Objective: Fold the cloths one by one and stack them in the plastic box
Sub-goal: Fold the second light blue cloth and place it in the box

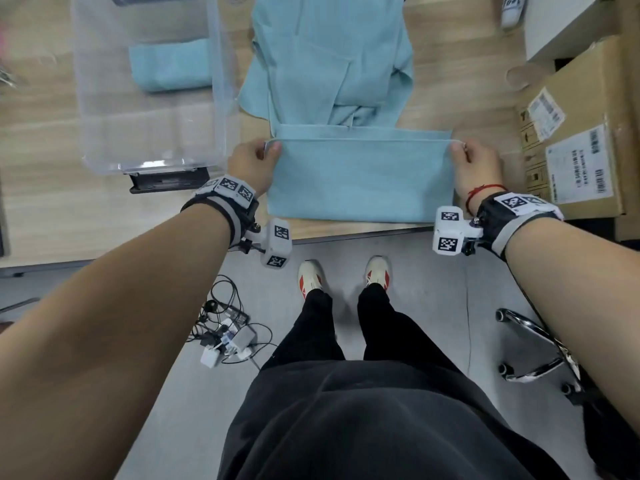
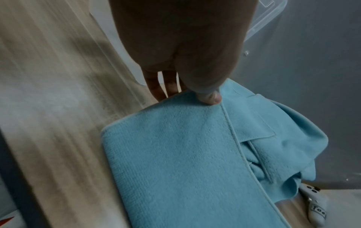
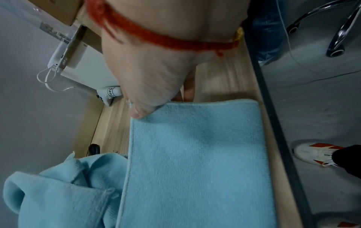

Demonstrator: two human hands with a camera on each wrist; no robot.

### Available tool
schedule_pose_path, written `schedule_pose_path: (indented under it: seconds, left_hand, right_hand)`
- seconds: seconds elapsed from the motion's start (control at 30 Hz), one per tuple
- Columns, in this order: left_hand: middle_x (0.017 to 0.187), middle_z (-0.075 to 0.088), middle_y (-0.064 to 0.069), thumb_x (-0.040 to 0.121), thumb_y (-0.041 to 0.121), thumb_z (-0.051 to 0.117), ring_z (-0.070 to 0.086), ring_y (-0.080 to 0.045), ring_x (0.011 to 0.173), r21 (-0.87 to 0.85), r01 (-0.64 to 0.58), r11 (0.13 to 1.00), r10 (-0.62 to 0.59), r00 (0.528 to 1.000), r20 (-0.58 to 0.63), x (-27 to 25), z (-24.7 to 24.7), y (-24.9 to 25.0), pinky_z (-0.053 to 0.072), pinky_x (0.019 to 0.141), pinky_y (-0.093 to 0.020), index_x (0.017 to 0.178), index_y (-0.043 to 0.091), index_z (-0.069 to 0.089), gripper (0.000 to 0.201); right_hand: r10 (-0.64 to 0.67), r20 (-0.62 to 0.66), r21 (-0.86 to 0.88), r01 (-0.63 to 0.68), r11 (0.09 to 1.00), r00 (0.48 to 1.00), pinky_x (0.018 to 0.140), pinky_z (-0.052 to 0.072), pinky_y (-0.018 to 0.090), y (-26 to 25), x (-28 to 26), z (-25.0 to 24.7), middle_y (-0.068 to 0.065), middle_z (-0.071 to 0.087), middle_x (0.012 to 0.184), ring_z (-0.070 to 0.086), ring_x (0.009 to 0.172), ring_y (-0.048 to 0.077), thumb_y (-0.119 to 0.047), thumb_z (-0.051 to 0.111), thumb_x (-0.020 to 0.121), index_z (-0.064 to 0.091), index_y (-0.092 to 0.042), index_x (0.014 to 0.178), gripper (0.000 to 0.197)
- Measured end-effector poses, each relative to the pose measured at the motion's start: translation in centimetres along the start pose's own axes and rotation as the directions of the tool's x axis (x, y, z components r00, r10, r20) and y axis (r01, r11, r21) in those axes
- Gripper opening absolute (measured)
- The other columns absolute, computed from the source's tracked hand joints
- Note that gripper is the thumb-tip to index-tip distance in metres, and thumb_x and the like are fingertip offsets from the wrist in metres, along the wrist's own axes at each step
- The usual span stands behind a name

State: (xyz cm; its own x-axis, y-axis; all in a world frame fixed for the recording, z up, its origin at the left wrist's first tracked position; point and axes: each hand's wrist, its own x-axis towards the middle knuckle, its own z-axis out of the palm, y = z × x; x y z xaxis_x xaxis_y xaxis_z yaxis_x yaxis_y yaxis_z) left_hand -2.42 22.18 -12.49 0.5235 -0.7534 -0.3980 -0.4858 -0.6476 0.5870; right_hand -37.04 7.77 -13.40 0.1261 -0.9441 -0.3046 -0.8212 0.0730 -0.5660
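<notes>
The cloth (image 1: pixel 360 174), folded in half, lies at the table's (image 1: pixel 62 220) near edge, at 4 o'clock from the plastic box (image 1: pixel 221 81). The left hand (image 1: pixel 251 164) and right hand (image 1: pixel 476 166) each pinch a far corner. To fold well, both corners should travel together, edges matched; the layers underneath and the fingers beneath the cloth are hidden.

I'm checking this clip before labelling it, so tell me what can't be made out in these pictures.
- Cloths already in the plastic box: head view, blurred behind the cloudy wall, so the folded stack can't be counted.
- Pile of loose cloths: head view, cut off by the top edge; number unclear.
- Left hand fingertips: left wrist view, hidden beneath the cloth being folded.
- Cardboard box labels: too small to read.
</notes>
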Motion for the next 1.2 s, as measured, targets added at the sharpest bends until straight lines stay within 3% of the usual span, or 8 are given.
schedule_pose_path:
  seconds: [0.1,0.2,0.33,0.57,0.8,0.97,1.1,1.2]
  left_hand:
    - [0.068,0.05,-0.004,0.091,0.045,0.052,0.045,-0.019,0.065,-0.04,0.019,0.999,-0.022,0.997,-0.073,1.2,0.2,0.5,0.037,0.064,-0.03,0.079,0.007,0.06,0.041]
    - [0.064,0.045,0.002,0.091,0.041,0.055,0.044,-0.019,0.066,-0.026,0.063,0.998,-0.065,0.992,-0.107,2.2,0.5,1.1,0.035,0.064,-0.027,0.072,0.015,0.052,0.033]
    - [0.08,0.059,0.002,0.093,0.035,0.055,0.053,-0.019,0.08,0.01,0.079,0.997,-0.078,0.991,-0.106,3.7,1.2,1.4,0.04,0.075,-0.024,0.097,0.019,0.067,0.021]
    - [0.084,0.061,0.004,0.091,0.033,0.059,0.056,-0.015,0.081,0.006,0.163,0.987,-0.161,0.978,-0.136,5.0,2.1,1.4,0.039,0.074,-0.02,0.101,0.017,0.068,0.021]
    - [0.096,0.061,0.003,0.091,0.024,0.06,0.051,-0.004,0.069,-0.083,0.243,0.966,-0.253,0.958,-0.138,5.3,2.5,1.2,0.031,0.044,-0.002,0.11,0.017,0.063,0.021]
    - [0.104,0.055,0.006,0.091,0.043,0.06,0.052,-0.012,0.094,-0.11,0.272,0.956,-0.278,0.96,-0.04,5.2,2.6,1.3,0.039,0.081,-0.021,0.122,0.017,0.052,0.041]
    - [0.108,0.057,0.004,0.087,0.048,0.065,0.055,-0.014,0.095,-0.13,0.277,0.952,-0.277,0.961,0.017,4.9,2.5,1.1,0.044,0.083,-0.026,0.126,0.013,0.05,0.055]
    - [0.101,0.062,0.005,0.079,0.054,0.07,0.06,-0.014,0.09,-0.134,0.276,0.952,-0.278,0.96,0.003,4.5,2.2,0.9,0.048,0.08,-0.027,0.117,0.015,0.057,0.056]
  right_hand:
    - [0.016,-0.037,0.035,-0.015,0.999,0.999,0.073,0.046,0.035,-0.4,1.5,0.2,0.012,0.063,0.083,0.053,0.077,0.024,-0.037,0.047,0.093,0.062,-0.01,0.089,0.031]
    - [0.049,-0.062,0.024,-0.048,0.999,0.997,0.079,0.049,0.034,-0.4,2.8,0.4,0.011,0.069,0.092,0.059,0.084,0.026,-0.036,0.051,0.093,0.067,-0.011,0.097,0.03]
    - [0.097,-0.039,0.001,-0.097,0.995,0.995,0.073,0.04,0.024,0.2,4.4,1.0,0.0,0.063,0.088,0.055,0.083,0.017,-0.032,0.054,0.093,0.069,-0.017,0.1,0.022]
    - [0.163,-0.022,-0.016,-0.163,0.986,0.986,0.074,0.039,0.021,0.7,5.9,2.2,-0.003,0.061,0.086,0.055,0.082,0.015,-0.032,0.059,0.09,0.069,-0.018,0.103,0.021]
    - [0.203,-0.043,-0.021,-0.204,0.979,0.978,0.077,0.046,0.027,0.9,6.2,3.2,-0.004,0.061,0.088,0.059,0.085,0.018,-0.028,0.063,0.086,0.063,-0.017,0.105,0.022]
    - [0.248,-0.056,-0.018,-0.25,0.968,0.967,0.083,0.049,0.033,0.6,6.2,3.2,0.003,0.065,0.109,0.062,0.097,0.024,-0.036,0.066,0.08,0.055,-0.017,0.114,0.04]
    - [0.22,0.064,-0.075,-0.215,0.974,0.973,0.074,0.054,0.031,0.2,5.4,3.2,0.004,0.071,0.098,0.067,0.086,0.023,-0.05,0.077,0.064,0.07,-0.014,0.096,0.049]
    - [0.237,0.185,-0.155,-0.21,0.965,0.954,0.078,0.056,0.033,0.5,4.3,3.2,0.004,0.073,0.096,0.069,0.085,0.022,-0.045,0.081,0.068,0.074,-0.012,0.098,0.046]
